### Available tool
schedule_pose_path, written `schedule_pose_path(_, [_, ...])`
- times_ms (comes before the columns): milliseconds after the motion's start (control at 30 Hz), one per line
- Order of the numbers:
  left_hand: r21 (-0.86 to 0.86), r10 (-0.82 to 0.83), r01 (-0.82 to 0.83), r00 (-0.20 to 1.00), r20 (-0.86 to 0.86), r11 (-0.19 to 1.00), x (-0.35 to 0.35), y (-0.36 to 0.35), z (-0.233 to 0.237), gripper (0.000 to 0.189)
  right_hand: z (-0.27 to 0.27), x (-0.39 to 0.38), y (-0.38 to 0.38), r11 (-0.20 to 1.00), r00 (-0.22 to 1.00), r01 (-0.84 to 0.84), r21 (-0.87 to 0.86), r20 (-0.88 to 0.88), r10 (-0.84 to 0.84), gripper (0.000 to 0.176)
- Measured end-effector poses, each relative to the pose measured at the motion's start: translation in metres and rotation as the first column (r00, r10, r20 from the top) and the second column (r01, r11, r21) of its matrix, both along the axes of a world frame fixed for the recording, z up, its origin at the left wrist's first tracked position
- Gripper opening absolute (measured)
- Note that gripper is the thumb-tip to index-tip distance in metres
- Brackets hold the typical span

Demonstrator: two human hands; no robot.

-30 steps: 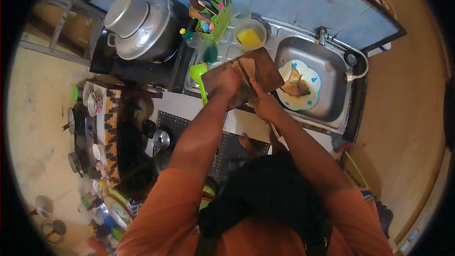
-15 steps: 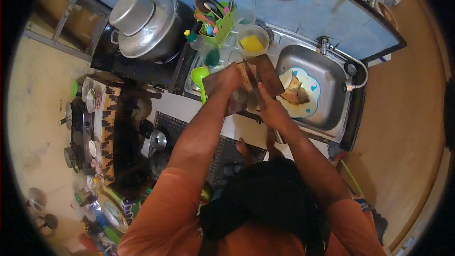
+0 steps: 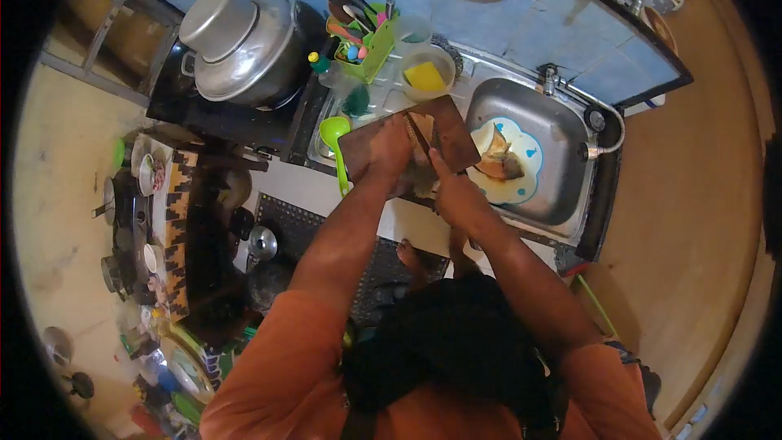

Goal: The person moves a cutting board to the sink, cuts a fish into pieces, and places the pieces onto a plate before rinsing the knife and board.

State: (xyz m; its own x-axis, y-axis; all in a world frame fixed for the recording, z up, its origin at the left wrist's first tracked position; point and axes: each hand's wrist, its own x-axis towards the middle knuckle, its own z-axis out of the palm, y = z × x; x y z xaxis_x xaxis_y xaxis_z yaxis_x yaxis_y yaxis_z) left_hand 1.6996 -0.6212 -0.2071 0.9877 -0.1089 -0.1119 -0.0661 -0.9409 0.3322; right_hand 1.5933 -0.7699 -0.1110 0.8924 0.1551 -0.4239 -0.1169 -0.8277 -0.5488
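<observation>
On the counter beside the sink lies a dark brown cutting board (image 3: 458, 134) with a pale, brownish piece of food (image 3: 423, 124) on it. My left hand (image 3: 391, 147) rests on the board, its fingers closed over the left side of that piece. My right hand (image 3: 461, 198) grips a knife (image 3: 420, 137) by its handle. The blade slants up and left across the piece, close to my left fingertips. My fingers partly hide the food. In the sink, right of the board, a white plate with blue marks (image 3: 529, 167) carries brownish pieces that look like fish (image 3: 498, 161).
A metal sink (image 3: 562, 195) with a faucet (image 3: 551, 81) stands at right. Behind the board are a tub with a yellow sponge (image 3: 425, 77) and a green utensil holder (image 3: 376, 53). A green ladle (image 3: 332, 134) lies left. A large pot (image 3: 261, 65) sits on the stove.
My right hand and the knife have drawn back slightly toward my body. My left hand stays on the piece of food. The whole view has shifted a little.
</observation>
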Motion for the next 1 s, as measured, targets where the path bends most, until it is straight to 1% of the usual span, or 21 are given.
schedule_pose_path(33, [0.021,-0.002,0.002,1.0,0.01,1.0,0.001,0.0,0.001,0.02,-0.004,0.001,0.001,1.0,0.999,-0.008,0.0,0.043,0.008,0.084])
schedule_pose_path(67, [0.022,-0.003,0.003,1.0,0.009,1.0,0.001,0.0,0.001,0.02,-0.007,0.001,0.0,1.0,0.999,-0.007,0.001,0.042,0.007,0.084])
schedule_pose_path(133, [0.025,0.003,-0.003,1.0,-0.005,1.0,0.002,0.0,0.0,0.02,-0.006,0.003,0.0,0.996,0.999,-0.014,0.086,0.034,0.011,0.086])
schedule_pose_path(167, [0.026,-0.002,0.002,1.0,-0.007,1.0,0.002,0.0,0.0,0.02,-0.014,0.004,0.0,0.996,1.0,-0.009,0.087,0.031,0.007,0.086])
schedule_pose_path(233, [0.051,-0.03,0.031,0.999,-0.029,0.998,0.005,0.0,0.001,0.021,-0.025,0.009,0.003,0.985,0.98,-0.078,0.155,0.192,0.047,0.087])
schedule_pose_path(267, [0.052,-0.032,0.033,0.999,-0.028,0.998,0.006,0.001,0.001,0.021,-0.03,0.01,0.003,0.985,0.98,-0.076,0.156,0.193,0.045,0.087])
schedule_pose_path(333, [0.039,-0.038,0.039,0.998,-0.048,0.998,0.008,0.005,0.0,0.021,-0.021,0.013,0.008,0.993,0.999,-0.012,0.119,0.036,0.008,0.084])
schedule_pose_path(367, [0.041,-0.042,0.044,0.998,-0.052,0.998,0.008,0.007,-0.001,0.021,-0.02,0.013,0.01,0.992,0.999,-0.007,0.122,0.033,0.003,0.084])
schedule_pose_path(433, [0.023,-0.053,0.056,0.991,-0.125,0.998,0.011,0.008,-0.001,0.021,-0.019,0.014,0.01,0.992,1.0,0.022,0.128,-0.016,-0.02,0.081])
schedule_pose_path(467, [0.024,-0.057,0.061,0.99,-0.126,0.998,0.012,0.009,-0.001,0.021,-0.022,0.013,0.012,0.991,1.0,0.027,0.129,-0.017,-0.025,0.081])
schedule_pose_path(533, [-0.002,-0.07,0.07,0.988,-0.14,0.998,0.013,0.01,0.002,0.02,-0.026,0.013,0.019,0.998,0.993,0.025,0.064,0.117,-0.032,0.077])
schedule_pose_path(567, [0.0,-0.071,0.072,0.988,-0.137,0.997,0.013,0.009,0.005,0.02,-0.027,0.013,0.016,0.998,0.992,0.026,0.066,0.12,-0.034,0.077])
schedule_pose_path(633, [0.013,-0.032,0.035,0.984,-0.177,0.999,0.015,0.009,0.007,0.021,-0.003,0.017,0.009,0.988,0.999,0.032,0.15,-0.047,-0.025,0.076])
schedule_pose_path(667, [0.014,-0.031,0.034,0.985,-0.171,0.999,0.016,0.01,0.009,0.021,0.0,0.018,0.004,0.988,0.999,0.03,0.151,-0.041,-0.024,0.076])
schedule_pose_path(733, [-0.12,-0.03,0.016,0.993,-0.114,0.993,0.017,0.016,0.009,0.022,0.001,0.013,-0.013,0.983,0.991,0.057,0.173,-0.126,-0.035,0.074])
schedule_pose_path(767, [-0.118,-0.018,0.004,0.993,-0.115,0.993,0.017,0.021,0.008,0.022,0.002,0.009,-0.023,0.984,0.992,0.045,0.174,-0.126,-0.023,0.074])
schedule_pose_path(833, [-0.339,-0.052,0.023,0.996,-0.076,0.941,0.016,0.033,0.002,0.026,0.005,-0.007,-0.045,0.926,0.982,0.185,0.329,-0.092,-0.163,0.071])
schedule_pose_path(867, [-0.334,-0.048,0.019,0.996,-0.081,0.943,0.017,0.038,-0.001,0.026,0.007,-0.014,-0.053,0.925,0.982,0.184,0.333,-0.098,-0.16,0.071])
schedule_pose_path(933, [-0.509,-0.043,-0.125,0.951,-0.306,0.852,0.023,0.045,-0.006,0.027,0.011,-0.025,-0.067,0.945,0.973,0.228,0.236,-0.083,-0.214,0.069])
schedule_pose_path(967, [-0.508,-0.043,-0.124,0.952,-0.304,0.852,0.023,0.048,-0.008,0.027,0.01,-0.032,-0.072,0.944,0.973,0.228,0.237,-0.082,-0.214,0.069])
schedule_pose_path(1000, [-0.616,-0.023,-0.194,0.945,-0.326,0.763,0.024,0.049,-0.007,0.027,0.01,-0.04,-0.076,0.935,0.978,0.207,0.288,-0.023,-0.209,0.071])
